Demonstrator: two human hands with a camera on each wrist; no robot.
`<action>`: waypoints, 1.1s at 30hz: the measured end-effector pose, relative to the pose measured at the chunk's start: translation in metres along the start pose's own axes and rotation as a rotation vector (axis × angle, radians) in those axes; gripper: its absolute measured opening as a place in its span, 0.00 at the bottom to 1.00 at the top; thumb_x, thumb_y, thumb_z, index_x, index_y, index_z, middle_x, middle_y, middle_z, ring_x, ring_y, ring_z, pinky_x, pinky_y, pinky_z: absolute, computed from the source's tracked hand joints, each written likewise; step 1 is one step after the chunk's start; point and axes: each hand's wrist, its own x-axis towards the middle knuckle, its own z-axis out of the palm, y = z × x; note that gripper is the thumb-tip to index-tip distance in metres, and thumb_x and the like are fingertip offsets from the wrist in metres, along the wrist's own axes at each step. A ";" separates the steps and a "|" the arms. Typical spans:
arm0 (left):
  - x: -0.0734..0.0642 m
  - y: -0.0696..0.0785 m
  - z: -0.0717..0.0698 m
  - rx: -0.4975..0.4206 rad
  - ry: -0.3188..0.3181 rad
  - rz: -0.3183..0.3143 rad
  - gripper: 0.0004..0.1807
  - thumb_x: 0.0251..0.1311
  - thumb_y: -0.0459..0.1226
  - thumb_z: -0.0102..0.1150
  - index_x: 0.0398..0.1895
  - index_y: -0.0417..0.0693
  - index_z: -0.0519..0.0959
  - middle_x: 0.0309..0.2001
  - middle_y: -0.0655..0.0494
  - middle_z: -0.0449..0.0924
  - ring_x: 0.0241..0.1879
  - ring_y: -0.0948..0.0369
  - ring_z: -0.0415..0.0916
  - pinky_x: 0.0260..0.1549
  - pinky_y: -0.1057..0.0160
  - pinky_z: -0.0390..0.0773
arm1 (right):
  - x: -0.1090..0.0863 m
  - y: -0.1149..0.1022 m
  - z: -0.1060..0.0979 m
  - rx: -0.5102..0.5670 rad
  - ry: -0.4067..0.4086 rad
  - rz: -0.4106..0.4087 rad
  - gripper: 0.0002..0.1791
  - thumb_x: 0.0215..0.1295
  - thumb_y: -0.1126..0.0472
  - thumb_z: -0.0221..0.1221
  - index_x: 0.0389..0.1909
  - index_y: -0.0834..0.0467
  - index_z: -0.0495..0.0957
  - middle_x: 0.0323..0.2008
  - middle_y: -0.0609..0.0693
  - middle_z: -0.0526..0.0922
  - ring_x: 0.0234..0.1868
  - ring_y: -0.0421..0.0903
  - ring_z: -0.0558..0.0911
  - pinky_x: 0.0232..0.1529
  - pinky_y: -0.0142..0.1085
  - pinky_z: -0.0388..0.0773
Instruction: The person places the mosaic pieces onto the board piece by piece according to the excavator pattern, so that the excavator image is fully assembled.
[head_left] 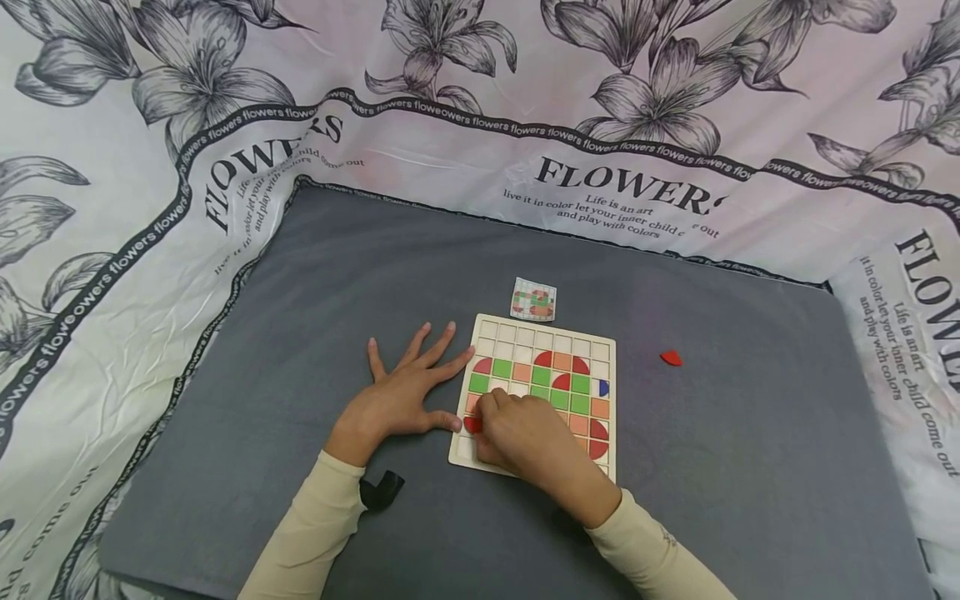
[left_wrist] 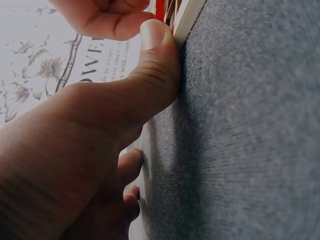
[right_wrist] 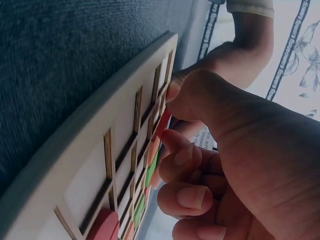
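Note:
A wooden grid board (head_left: 459, 454) lies on the grey table, holding green squares, orange squares and red rounded pieces. At its lower-left corner is a red piece (head_left: 472, 424); its full outline is covered. My right hand (head_left: 528, 433) pinches this piece between thumb and forefinger, as the right wrist view shows, with the other fingers curled. Spread over the table at the board's left side, my left hand (head_left: 401, 396) has its thumb (left_wrist: 152, 37) against the board's edge and a fingertip near its upper-left side.
Just behind the board lies a small pattern card (head_left: 533, 300). A loose red piece (head_left: 671, 358) sits on the table to the right, and a blue half-round piece (head_left: 603, 387) is in the board's right column. Flower-printed cloth (head_left: 450, 142) rises behind the table.

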 end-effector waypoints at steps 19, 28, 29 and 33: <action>-0.001 0.001 -0.003 -0.025 0.012 0.009 0.60 0.49 0.62 0.78 0.85 0.69 0.57 0.87 0.58 0.40 0.86 0.46 0.31 0.63 0.15 0.20 | -0.001 -0.006 0.004 -0.001 0.012 0.053 0.15 0.62 0.51 0.69 0.38 0.59 0.83 0.22 0.46 0.76 0.15 0.41 0.69 0.17 0.33 0.72; 0.000 0.000 -0.003 -0.024 0.009 0.018 0.60 0.50 0.64 0.77 0.85 0.68 0.56 0.87 0.57 0.39 0.86 0.46 0.30 0.63 0.15 0.20 | -0.002 -0.004 0.000 0.018 -0.004 0.069 0.15 0.64 0.49 0.71 0.38 0.57 0.83 0.23 0.45 0.78 0.16 0.40 0.71 0.17 0.31 0.70; 0.000 0.000 -0.002 -0.024 0.009 0.018 0.60 0.50 0.64 0.77 0.86 0.68 0.56 0.87 0.57 0.39 0.86 0.46 0.30 0.63 0.15 0.20 | -0.002 -0.004 0.000 0.018 -0.007 0.070 0.16 0.64 0.49 0.71 0.38 0.57 0.83 0.23 0.45 0.78 0.16 0.40 0.71 0.17 0.31 0.70; 0.000 0.000 -0.002 -0.028 0.010 0.018 0.60 0.50 0.64 0.77 0.85 0.68 0.57 0.87 0.57 0.40 0.86 0.46 0.30 0.63 0.15 0.20 | -0.002 -0.003 0.002 0.017 -0.003 0.073 0.15 0.64 0.49 0.72 0.38 0.57 0.83 0.23 0.45 0.77 0.16 0.40 0.71 0.17 0.31 0.69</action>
